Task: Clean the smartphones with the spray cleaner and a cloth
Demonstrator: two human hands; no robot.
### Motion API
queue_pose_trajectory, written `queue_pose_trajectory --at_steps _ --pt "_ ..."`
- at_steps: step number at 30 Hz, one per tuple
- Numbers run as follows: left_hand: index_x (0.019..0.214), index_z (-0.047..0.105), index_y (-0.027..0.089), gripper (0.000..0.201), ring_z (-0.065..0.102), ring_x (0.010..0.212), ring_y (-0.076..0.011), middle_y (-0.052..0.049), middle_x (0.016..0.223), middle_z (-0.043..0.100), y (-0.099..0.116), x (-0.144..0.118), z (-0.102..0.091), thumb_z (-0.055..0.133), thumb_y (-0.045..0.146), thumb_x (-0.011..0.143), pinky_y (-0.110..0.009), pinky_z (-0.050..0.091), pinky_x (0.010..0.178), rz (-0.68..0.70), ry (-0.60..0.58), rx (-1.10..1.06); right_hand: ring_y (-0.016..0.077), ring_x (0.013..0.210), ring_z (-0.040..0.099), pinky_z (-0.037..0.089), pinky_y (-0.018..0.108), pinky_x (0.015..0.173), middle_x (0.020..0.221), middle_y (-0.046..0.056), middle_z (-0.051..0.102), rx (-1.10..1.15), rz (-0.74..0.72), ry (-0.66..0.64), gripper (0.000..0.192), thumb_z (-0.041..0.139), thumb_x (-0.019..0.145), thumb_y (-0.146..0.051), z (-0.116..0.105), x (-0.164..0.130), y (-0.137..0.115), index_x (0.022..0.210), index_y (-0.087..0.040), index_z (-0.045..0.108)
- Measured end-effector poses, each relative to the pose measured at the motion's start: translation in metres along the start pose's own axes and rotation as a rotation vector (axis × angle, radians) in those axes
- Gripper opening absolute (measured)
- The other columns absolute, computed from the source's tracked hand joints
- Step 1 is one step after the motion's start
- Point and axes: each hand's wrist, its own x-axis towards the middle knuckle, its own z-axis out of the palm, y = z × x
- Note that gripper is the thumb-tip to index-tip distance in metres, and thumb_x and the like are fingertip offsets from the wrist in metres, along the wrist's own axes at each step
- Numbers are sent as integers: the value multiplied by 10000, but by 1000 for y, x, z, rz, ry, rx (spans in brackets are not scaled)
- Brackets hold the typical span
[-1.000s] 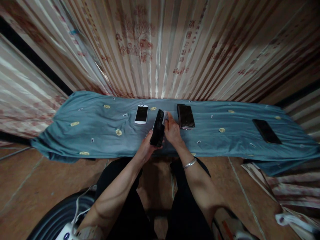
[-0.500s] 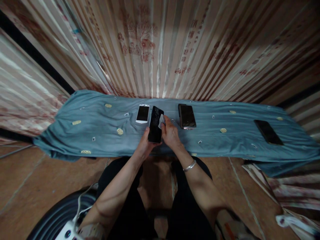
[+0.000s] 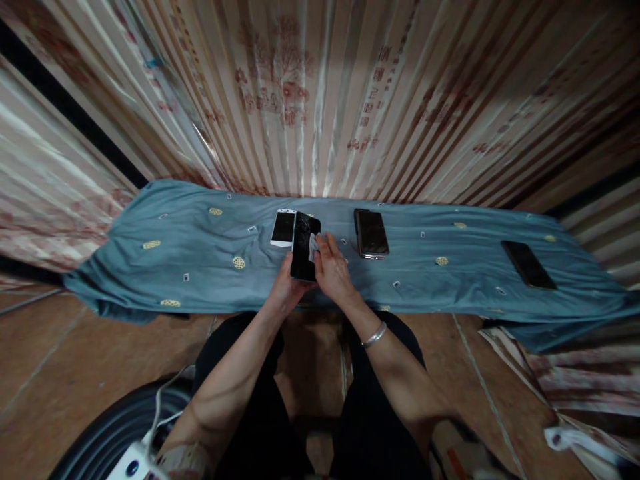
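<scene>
The left hand point(image 3: 289, 285) is holding a black rectangular phone with a glossy dark screen point(image 3: 303, 257), its thumb lying along the lower left edge and its other fingers mostly hiding beneath, so their spread cannot be told. The phone is sitting above the near middle of a long teal cloth patterned with yellow ovals and small pale rectangles point(image 3: 200, 260). Pale marks are showing on the upper screen; whether they are smears or cracks cannot be told.

The right hand point(image 3: 336, 270) is pressing a small crumpled whitish wipe point(image 3: 313, 247) onto the right side of the screen, fingers lying close together and reaching out nearly straight. A second ago those fingers were curling around the wipe by the upper right edge, and the phone was leaning over to the right; now it is facing up more squarely and standing farther left. It is now covering the right edge of a white-framed phone with a black screen point(image 3: 283, 228), which was showing whole in both earlier views.

To the right, a stack of dark, flat rectangular devices point(image 3: 373, 233) is staying in place, as is a lone black phone point(image 3: 529, 265) lying slantwise well apart. A shiny silver bangle point(image 3: 375, 335) is circling the right wrist.
</scene>
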Motion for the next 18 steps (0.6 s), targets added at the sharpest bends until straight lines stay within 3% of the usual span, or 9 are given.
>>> queue_pose_trajectory --at_steps 8,12,18 --pt "1185 682 191 477 667 1091 -291 -123 1160 739 -3 4 -5 447 548 974 -385 568 824 -16 15 -40 310 1276 619 492 495 1117 1406 241 600 -20 -21 -75 481 372 994 -165 -7 2 -7 1432 -53 537" --pt "1161 695 206 446 655 1119 -280 -111 1170 738 -1 4 -4 440 529 989 -375 555 848 -17 2 -88 305 1298 605 460 526 1143 1409 208 622 7 -48 -87 495 388 986 -157 -7 -1 -8 1458 -89 518" --pt "1101 700 206 391 676 925 -226 -73 998 756 8 0 -1 398 444 1030 -369 537 840 -44 85 -169 295 1301 601 464 509 1140 1412 196 630 29 -75 -85 494 404 987 -170 -7 -4 -9 1464 -97 511"
